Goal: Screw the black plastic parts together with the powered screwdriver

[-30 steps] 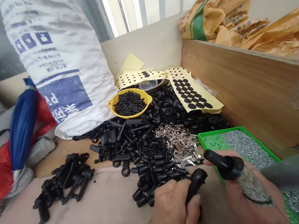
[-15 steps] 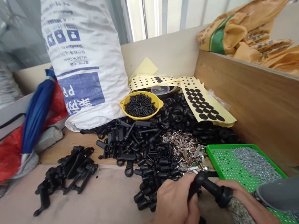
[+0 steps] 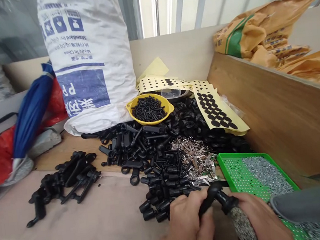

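Observation:
My left hand point(image 3: 187, 225) is closed round a black plastic handle part point(image 3: 206, 202) at the bottom centre. My right hand point(image 3: 261, 222) grips a tool with a black tip point(image 3: 227, 203) and a shaft coated in tiny metal bits; that tip meets the rounded end of the black part. Just beyond my hands lies a heap of black plastic parts point(image 3: 155, 155) mixed with shiny metal clips point(image 3: 195, 156). A green perforated tray point(image 3: 233, 169) of small silver screws sits to the right, under my right hand.
A yellow bowl of black screws point(image 3: 149, 108), yellow sheets with black dot stickers point(image 3: 213, 107), a white sack point(image 3: 86, 59), a separate pile of assembled black pieces point(image 3: 65, 182), a folded blue umbrella point(image 3: 31, 114), a wooden partition point(image 3: 287, 112) with tan bags behind.
My right hand brought the black-tipped tool down and left until it met the part in my left hand. The view shifted slightly.

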`<move>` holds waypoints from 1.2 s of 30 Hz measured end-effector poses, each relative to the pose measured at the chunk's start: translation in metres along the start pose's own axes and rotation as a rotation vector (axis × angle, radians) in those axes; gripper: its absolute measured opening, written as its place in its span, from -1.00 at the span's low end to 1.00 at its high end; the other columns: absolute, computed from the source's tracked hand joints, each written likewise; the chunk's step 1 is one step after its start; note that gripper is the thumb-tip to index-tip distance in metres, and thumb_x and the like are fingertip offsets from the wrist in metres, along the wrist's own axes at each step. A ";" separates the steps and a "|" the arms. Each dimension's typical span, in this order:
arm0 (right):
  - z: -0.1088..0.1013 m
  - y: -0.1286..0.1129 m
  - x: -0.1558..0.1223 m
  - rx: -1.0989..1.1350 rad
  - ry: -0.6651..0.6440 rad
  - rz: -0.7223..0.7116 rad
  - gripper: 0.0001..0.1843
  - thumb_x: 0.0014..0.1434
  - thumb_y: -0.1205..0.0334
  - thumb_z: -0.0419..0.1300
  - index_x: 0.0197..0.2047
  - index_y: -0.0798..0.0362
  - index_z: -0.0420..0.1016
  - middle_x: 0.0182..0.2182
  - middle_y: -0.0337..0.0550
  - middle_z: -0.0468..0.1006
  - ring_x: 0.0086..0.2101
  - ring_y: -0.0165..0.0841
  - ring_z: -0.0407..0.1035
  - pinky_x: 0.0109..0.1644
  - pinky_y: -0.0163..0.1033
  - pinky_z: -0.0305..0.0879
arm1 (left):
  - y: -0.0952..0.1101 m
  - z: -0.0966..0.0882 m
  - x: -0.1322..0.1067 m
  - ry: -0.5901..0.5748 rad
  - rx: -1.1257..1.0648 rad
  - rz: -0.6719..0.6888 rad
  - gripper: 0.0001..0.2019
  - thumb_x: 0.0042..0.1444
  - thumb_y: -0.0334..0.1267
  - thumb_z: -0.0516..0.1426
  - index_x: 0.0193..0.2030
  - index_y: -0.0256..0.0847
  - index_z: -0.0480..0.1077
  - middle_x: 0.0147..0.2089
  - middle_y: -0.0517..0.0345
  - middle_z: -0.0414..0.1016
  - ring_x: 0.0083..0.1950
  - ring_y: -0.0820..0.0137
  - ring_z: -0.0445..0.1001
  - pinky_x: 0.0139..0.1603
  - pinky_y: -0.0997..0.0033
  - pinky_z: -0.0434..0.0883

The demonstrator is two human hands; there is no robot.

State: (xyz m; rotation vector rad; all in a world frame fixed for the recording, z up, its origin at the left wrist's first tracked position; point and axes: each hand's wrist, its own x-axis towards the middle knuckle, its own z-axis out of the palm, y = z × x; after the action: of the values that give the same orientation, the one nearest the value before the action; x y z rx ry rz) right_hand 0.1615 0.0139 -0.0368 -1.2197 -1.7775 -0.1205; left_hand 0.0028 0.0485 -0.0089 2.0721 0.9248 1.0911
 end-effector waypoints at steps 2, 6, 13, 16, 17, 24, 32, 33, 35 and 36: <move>0.000 0.001 0.005 -0.052 0.007 -0.065 -0.79 0.27 0.23 0.00 -0.09 0.14 0.33 -0.24 0.07 0.44 -0.23 -0.15 0.36 -0.12 -0.09 0.22 | 0.000 0.000 -0.002 -0.018 -0.039 -0.074 -0.73 0.15 -0.43 -0.03 -0.02 -0.22 0.31 -0.24 0.07 0.56 -0.30 0.35 0.54 -0.28 0.43 0.41; -0.001 0.002 0.015 -0.112 -0.017 -0.157 -0.85 0.25 0.30 -0.03 -0.20 0.12 0.34 -0.36 -0.01 0.45 -0.34 -0.23 0.37 -0.20 -0.14 0.23 | 0.003 -0.003 -0.003 -0.057 -0.092 -0.176 -0.73 0.12 -0.35 0.08 0.00 -0.22 0.31 -0.21 0.10 0.56 -0.25 0.34 0.53 -0.26 0.44 0.42; -0.002 0.006 0.014 -0.132 -0.102 -0.141 -0.83 0.28 0.25 -0.05 -0.20 0.09 0.34 -0.38 -0.04 0.51 -0.37 -0.26 0.42 -0.22 -0.19 0.27 | 0.000 -0.003 -0.006 -0.057 -0.029 -0.184 -0.73 0.17 -0.37 0.05 0.01 -0.24 0.34 -0.14 0.06 0.57 -0.17 0.32 0.55 -0.15 0.40 0.42; -0.004 0.005 0.009 0.046 -0.194 0.072 -0.81 0.29 0.20 -0.01 -0.10 0.01 0.36 -0.28 -0.10 0.55 -0.29 -0.28 0.46 -0.27 -0.27 0.32 | 0.004 -0.004 -0.004 -0.075 -0.116 -0.194 -0.64 0.13 -0.44 0.03 0.08 -0.24 0.32 -0.12 0.09 0.57 -0.18 0.36 0.55 -0.16 0.46 0.42; -0.005 0.005 0.007 0.092 -0.216 0.157 -0.79 0.28 0.17 0.00 -0.08 -0.01 0.38 -0.25 -0.11 0.56 -0.27 -0.27 0.46 -0.27 -0.28 0.34 | 0.005 -0.005 -0.002 -0.091 -0.129 -0.219 -0.63 0.11 -0.47 0.02 0.07 -0.23 0.34 -0.15 0.11 0.58 -0.22 0.38 0.54 -0.19 0.48 0.42; -0.009 0.017 0.002 0.353 -0.309 0.623 -0.58 0.13 -0.16 0.08 -0.51 -0.01 0.44 -0.60 -0.23 0.46 -0.57 -0.32 0.33 -0.56 -0.36 0.25 | 0.013 -0.009 0.005 -0.176 -0.156 -0.340 -0.64 -0.03 -0.48 0.08 -0.05 -0.21 0.42 -0.34 0.21 0.52 -0.39 0.44 0.43 -0.38 0.54 0.32; 0.010 0.010 -0.005 0.614 -0.106 1.182 -0.48 -0.20 -0.23 0.28 -0.75 0.03 0.28 -0.76 -0.23 0.28 -0.68 -0.37 0.19 -0.66 -0.31 0.17 | 0.017 -0.008 0.005 -0.173 -0.165 -0.343 -0.63 -0.09 -0.48 0.09 -0.09 -0.22 0.43 -0.43 0.26 0.43 -0.48 0.47 0.30 -0.44 0.53 0.24; 0.011 0.007 -0.004 0.662 -0.104 1.192 -0.51 -0.19 -0.20 0.30 -0.74 0.03 0.30 -0.76 -0.23 0.30 -0.69 -0.35 0.20 -0.67 -0.29 0.19 | 0.018 -0.008 0.005 -0.166 -0.171 -0.333 -0.65 -0.09 -0.48 0.09 -0.11 -0.21 0.44 -0.42 0.25 0.44 -0.47 0.46 0.32 -0.42 0.52 0.25; 0.012 0.001 -0.001 0.766 -0.064 1.193 -0.57 -0.13 -0.12 0.31 -0.71 0.03 0.35 -0.75 -0.23 0.32 -0.69 -0.34 0.22 -0.68 -0.28 0.21 | 0.019 -0.007 0.003 -0.162 -0.183 -0.318 -0.69 -0.08 -0.49 0.08 -0.16 -0.20 0.44 -0.36 0.22 0.47 -0.42 0.45 0.35 -0.38 0.51 0.27; 0.012 -0.002 0.001 0.825 -0.027 1.175 -0.59 -0.11 -0.08 0.32 -0.70 0.03 0.37 -0.76 -0.24 0.32 -0.70 -0.35 0.22 -0.69 -0.29 0.22 | 0.019 -0.007 0.002 -0.162 -0.188 -0.314 -0.70 -0.07 -0.49 0.08 -0.17 -0.20 0.44 -0.33 0.20 0.49 -0.39 0.44 0.37 -0.36 0.51 0.29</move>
State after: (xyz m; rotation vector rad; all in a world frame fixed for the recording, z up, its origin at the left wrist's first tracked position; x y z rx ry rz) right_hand 0.1519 0.0202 -0.0413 -1.3864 -0.7138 1.1723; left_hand 0.0033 0.0407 0.0103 1.7620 0.9857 0.8005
